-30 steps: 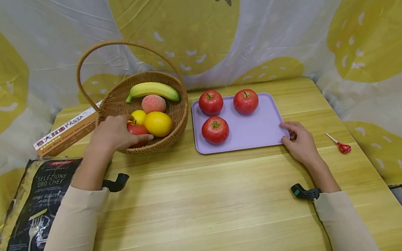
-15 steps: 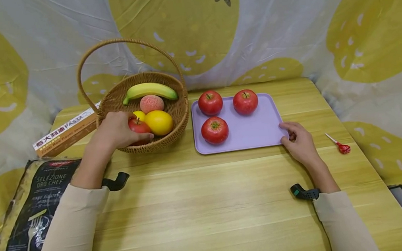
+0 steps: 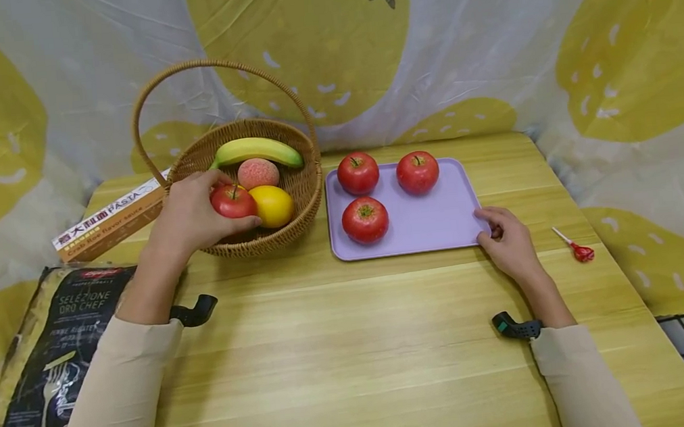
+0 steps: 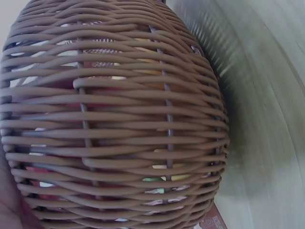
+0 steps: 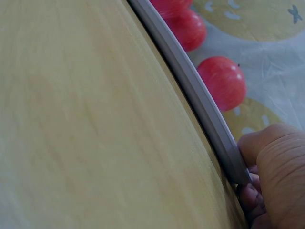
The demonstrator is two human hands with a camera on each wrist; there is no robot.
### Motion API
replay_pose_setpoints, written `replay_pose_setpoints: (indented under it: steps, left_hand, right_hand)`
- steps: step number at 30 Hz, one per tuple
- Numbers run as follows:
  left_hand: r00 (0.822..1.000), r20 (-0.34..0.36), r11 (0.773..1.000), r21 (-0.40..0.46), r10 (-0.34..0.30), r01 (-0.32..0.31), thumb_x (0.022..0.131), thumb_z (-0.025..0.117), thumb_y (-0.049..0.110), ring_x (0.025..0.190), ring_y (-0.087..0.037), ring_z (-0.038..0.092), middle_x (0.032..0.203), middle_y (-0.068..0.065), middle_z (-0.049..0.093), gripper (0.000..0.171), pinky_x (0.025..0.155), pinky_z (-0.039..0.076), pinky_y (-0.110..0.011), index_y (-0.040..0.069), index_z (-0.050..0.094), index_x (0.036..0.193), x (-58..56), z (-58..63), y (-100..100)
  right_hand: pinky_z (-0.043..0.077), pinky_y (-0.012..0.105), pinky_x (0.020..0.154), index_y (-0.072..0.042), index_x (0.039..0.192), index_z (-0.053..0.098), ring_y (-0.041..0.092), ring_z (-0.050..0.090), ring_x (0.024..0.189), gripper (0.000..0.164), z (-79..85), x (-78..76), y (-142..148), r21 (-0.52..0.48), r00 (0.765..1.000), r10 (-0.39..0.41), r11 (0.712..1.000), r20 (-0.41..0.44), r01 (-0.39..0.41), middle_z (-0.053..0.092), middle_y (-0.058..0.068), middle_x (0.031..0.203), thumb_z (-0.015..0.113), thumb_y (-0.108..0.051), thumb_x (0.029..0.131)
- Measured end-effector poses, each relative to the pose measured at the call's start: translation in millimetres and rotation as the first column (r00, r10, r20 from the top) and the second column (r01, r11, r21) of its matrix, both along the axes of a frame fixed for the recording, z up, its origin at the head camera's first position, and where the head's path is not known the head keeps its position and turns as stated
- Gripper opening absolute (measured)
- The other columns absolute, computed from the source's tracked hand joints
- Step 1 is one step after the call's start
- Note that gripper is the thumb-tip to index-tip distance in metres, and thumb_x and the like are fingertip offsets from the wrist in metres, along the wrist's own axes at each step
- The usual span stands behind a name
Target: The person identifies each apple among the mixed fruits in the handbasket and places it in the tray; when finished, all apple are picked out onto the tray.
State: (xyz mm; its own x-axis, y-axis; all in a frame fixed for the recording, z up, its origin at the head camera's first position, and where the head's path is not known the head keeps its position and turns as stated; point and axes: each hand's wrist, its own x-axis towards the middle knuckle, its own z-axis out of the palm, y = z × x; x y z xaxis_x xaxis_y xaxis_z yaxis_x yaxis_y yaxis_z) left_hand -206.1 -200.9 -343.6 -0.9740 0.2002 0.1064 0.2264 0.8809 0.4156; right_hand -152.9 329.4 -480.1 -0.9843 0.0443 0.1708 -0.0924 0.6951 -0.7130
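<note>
My left hand (image 3: 189,213) grips a red apple (image 3: 234,201) inside the wicker basket (image 3: 306,196), thumb at its front and fingers behind. Beside that apple lie a yellow lemon (image 3: 274,206), a pinkish peach-like fruit (image 3: 258,173) and a banana (image 3: 258,151). In the left wrist view the woven basket side (image 4: 124,119) fills most of the picture and hides the held apple. At the right, my right hand (image 3: 508,239) pinches the near right corner of a lilac tray (image 3: 428,223). Three red apples rest on the tray, one of them an apple (image 3: 366,220) at the front left.
A pasta box (image 3: 110,220) lies behind and left of the basket. A black and clear pasta bag (image 3: 67,353) is at the left, under the left forearm. A red lollipop (image 3: 581,251) lies right of the right hand. A patterned cloth (image 3: 473,39) hangs behind the table.
The left hand has raised the red apple a little within the basket, and more of the apple shows. The right hand stays at the tray's corner.
</note>
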Motion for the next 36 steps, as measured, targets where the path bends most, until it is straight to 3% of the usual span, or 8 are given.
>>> replay_pose_setpoints:
  steps: [10,16,22,28,36]
  left_hand:
    - [0.991,0.053,0.984,0.124,0.12,-0.126,0.069,0.086,0.064,0.107,-0.039,0.059,0.121,-0.02,0.066,0.087,0.086,0.056,-0.056,0.009,0.06,0.131,10.7,5.1,9.4]
    - [0.991,0.062,0.964,0.234,0.12,-0.131,0.068,0.088,0.062,0.116,-0.034,0.058,0.125,-0.013,0.067,0.081,0.09,0.054,-0.053,0.02,0.06,0.132,19.8,8.5,24.3]
    - [0.998,-0.027,0.93,0.366,0.052,-0.039,0.064,0.093,0.058,0.111,-0.019,0.064,0.118,0.001,0.071,0.072,0.09,0.055,-0.044,0.029,0.065,0.124,22.4,5.0,46.7]
    - [0.987,-0.159,0.885,0.46,0.001,0.074,0.061,0.097,0.049,0.105,-0.013,0.068,0.116,0.005,0.07,0.075,0.089,0.059,-0.039,0.022,0.067,0.124,23.8,-0.5,68.7]
    - [0.971,-0.215,0.802,0.559,-0.106,0.211,0.061,0.097,0.049,0.101,-0.006,0.067,0.116,0.01,0.071,0.076,0.089,0.06,-0.035,0.023,0.067,0.126,26.1,-2.3,104.5]
  right_hand:
    - [0.036,0.008,0.074,0.004,0.135,0.064,0.024,0.053,0.094,0.045,-0.9,-0.4,-3.0,0.0,1.0,0.002,1.0,0.002,-0.002,0.058,0.023,0.138,0.062,0.002,0.09]
    - [0.037,0.009,0.074,0.004,0.135,0.064,0.021,0.052,0.093,0.045,-4.7,0.2,-2.7,0.024,1.0,-0.003,1.0,0.007,0.003,0.059,0.023,0.139,0.063,0.001,0.09]
    - [0.037,0.008,0.074,0.004,0.135,0.064,0.021,0.051,0.094,0.045,-3.4,0.6,-4.1,0.004,1.0,-0.003,1.0,0.002,0.003,0.059,0.023,0.138,0.062,0.002,0.09]
    - [0.036,0.006,0.073,0.005,0.134,0.064,0.024,0.052,0.094,0.045,-1.1,0.8,-4.3,0.0,1.0,0.006,1.0,-0.014,-0.006,0.059,0.024,0.138,0.062,0.003,0.09]
    - [0.036,0.007,0.074,0.004,0.135,0.064,0.019,0.05,0.095,0.044,-0.2,1.1,-1.8,0.016,1.0,-0.007,1.0,0.002,0.007,0.059,0.023,0.138,0.062,0.001,0.091]
